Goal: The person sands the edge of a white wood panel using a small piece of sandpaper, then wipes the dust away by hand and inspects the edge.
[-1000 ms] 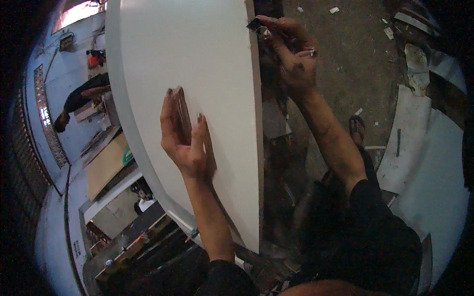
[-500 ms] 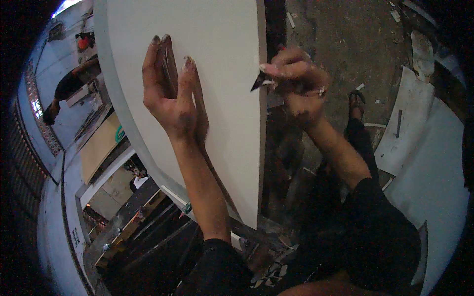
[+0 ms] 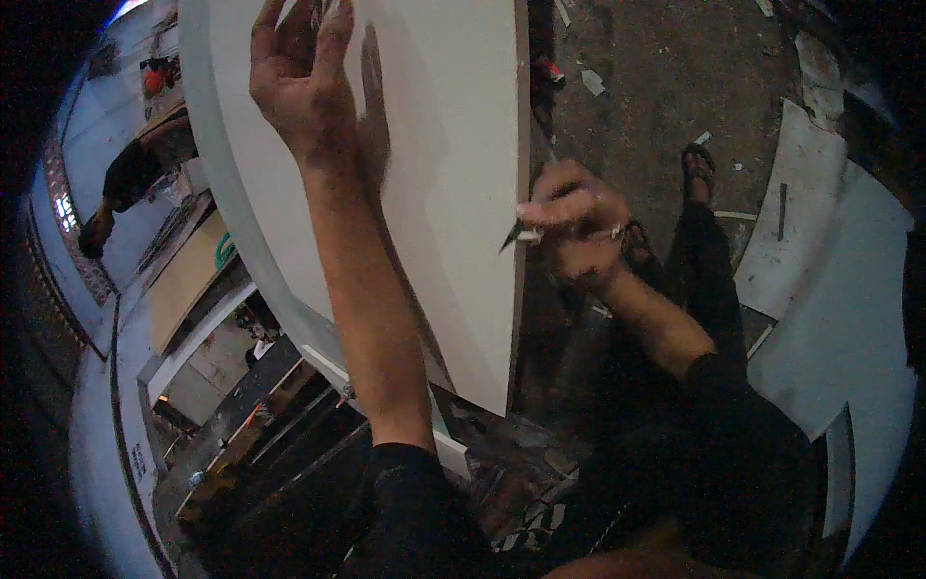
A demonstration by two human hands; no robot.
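A large white panel (image 3: 444,174) with a grey curved border on its left side stretches away in front of me. My left hand (image 3: 304,87) is over its far part, fingers apart and partly cut off by the top of the view; it casts a shadow on the panel. Beside the panel's right edge, my right hand (image 3: 577,227) is closed around a small tool with a dark pointed blade (image 3: 511,237), perhaps a knife. The blade tip points left over the edge. The handle is mostly hidden in my fingers.
Pale sheets (image 3: 796,212) lie on the floor at right, near my sandalled foot (image 3: 697,166). Scraps (image 3: 593,82) litter the floor. At far left is another person in dark clothes (image 3: 135,179); closer in are a tan board (image 3: 183,280) and a green cord (image 3: 225,251).
My left hand has moved farther away along the panel, toward the top of the view. My right hand has come nearer along the edge, still gripping the bladed tool.
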